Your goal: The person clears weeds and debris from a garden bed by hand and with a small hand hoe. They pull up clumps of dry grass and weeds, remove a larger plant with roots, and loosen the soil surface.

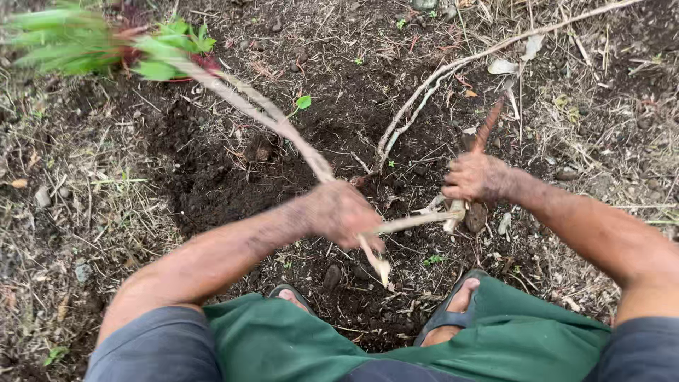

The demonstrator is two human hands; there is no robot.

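Leafy green top (67,42) blurred at upper left; pale stem (269,117) runs diagonally down from it over dark dug soil (205,177). Left hand (343,212), fingers closed round stem near its cut lower end. Second pale stick (414,223) lies between hands. Right hand (475,177), muddy, fingers clenched round reddish-brown tool handle (488,126). Dry pale branch (453,74) behind. Sandalled feet (453,308) below.

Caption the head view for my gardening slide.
Left hand grips a leafy stem; right hand holds a rusty blade over dark soil.
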